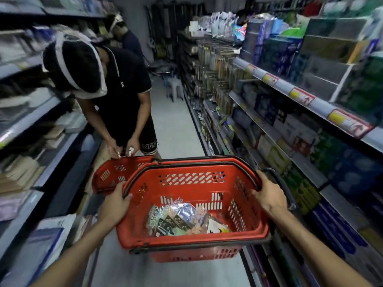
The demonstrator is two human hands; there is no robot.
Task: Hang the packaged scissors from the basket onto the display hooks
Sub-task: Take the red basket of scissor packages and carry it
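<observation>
Blurred shelf goods (269,65); forearms (323,249) cropped.

The basket (192,189) between the left hand (116,206) and right hand (269,195) is red with black handles. Its packaged scissors (178,219) are multicoloured, one black with pale stars. Past the left hand, a second basket (112,175) is red.

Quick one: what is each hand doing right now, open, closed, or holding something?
Left hand: closed, gripping the left rim of the red basket.
Right hand: closed, gripping the basket's right rim.
</observation>
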